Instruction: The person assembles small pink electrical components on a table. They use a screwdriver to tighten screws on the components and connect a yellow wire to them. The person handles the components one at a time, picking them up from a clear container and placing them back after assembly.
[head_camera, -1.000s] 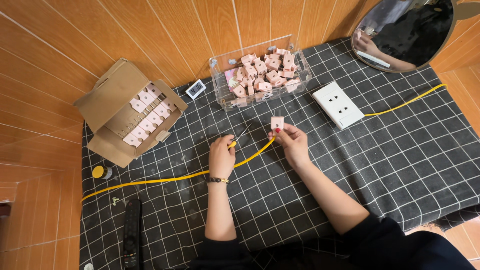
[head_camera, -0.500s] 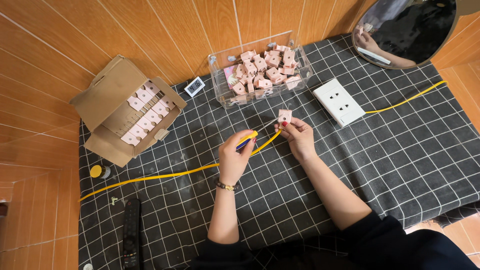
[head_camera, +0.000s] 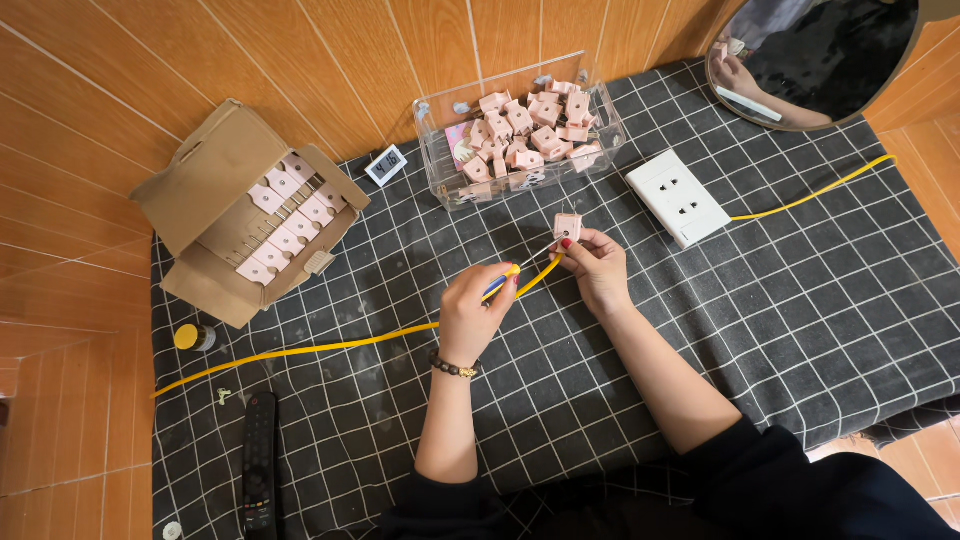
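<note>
- Head view, looking down on a counter (head_camera: 800, 330) under a black grid cloth.
- Right hand (head_camera: 598, 268): closed in a pinch on a small pink block (head_camera: 567, 226), held up just above the cloth, its face toward the left hand.
- Left hand (head_camera: 475, 308): wrapped around a screwdriver (head_camera: 503, 281) with a yellow and blue handle; the thin shaft points up and to the right, its tip at or nearly at the block. Actual contact cannot be told.
- Relation: the block lies up-right of the left hand, along the screwdriver's long axis; the two hands are close together, the right one nearer the block.
- Yellow cable (head_camera: 320, 348): runs across the cloth from the lower left, passes under the hands, and goes on right to a white socket plate (head_camera: 679, 197).
- Clear bin (head_camera: 436, 140) of loose pink blocks: just beyond the hands, at the wall.
- Cardboard box (head_camera: 205, 180) with pink blocks in rows: well to the left.
- Remote (head_camera: 259, 462) and small yellow-capped bottle (head_camera: 192, 337): lower left, well apart.
- Open room: bare cloth right of and below the hands; cloth edge near the lower right.
</note>
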